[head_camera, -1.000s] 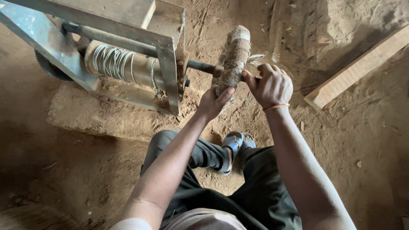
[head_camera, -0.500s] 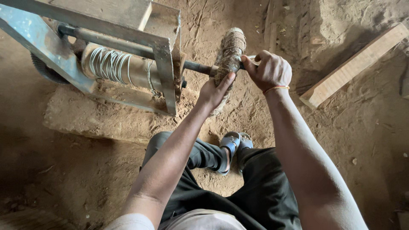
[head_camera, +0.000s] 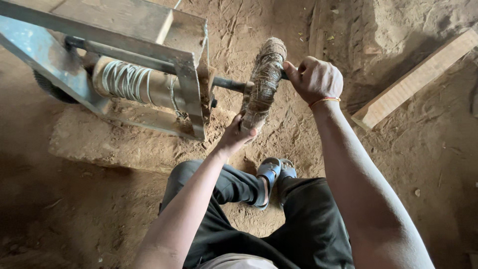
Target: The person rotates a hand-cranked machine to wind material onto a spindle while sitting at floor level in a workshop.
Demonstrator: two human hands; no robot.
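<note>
**Inspector:** Start with the hands.

**Assistant:** The right hand (head_camera: 314, 78) is closed in a fist around the end of a dark handle that sticks out past the fibre-wrapped spool (head_camera: 264, 82). The left hand (head_camera: 238, 134) is partly open, thumb and fingers pressed against the lower edge of that spool from below; how tightly it pinches cannot be told.

**Inspector:** Location of the spool?

**Assistant:** It sits upright on edge, just right of the metal frame (head_camera: 186, 74), mounted on a dark shaft (head_camera: 229, 83) that runs out of the frame's end plate. It is between the 2 hands, above the person's knees.

**Inspector:** Inside the frame?

**Assistant:** 1 cylindrical drum (head_camera: 132, 82) with pale wire wound round it in several turns, lying under a horizontal bar.

**Inspector:** Surroundings?

**Assistant:** The frame rests on a low earth mound (head_camera: 109, 144). The person wears dark trousers (head_camera: 298, 224) and blue-grey sandals (head_camera: 273, 172), feet close together below the spool. A thin orange band (head_camera: 324, 101) circles the right wrist. 1 wooden plank (head_camera: 413, 79) lies tilted on the dirt floor (head_camera: 64, 214), well apart to the right.
</note>
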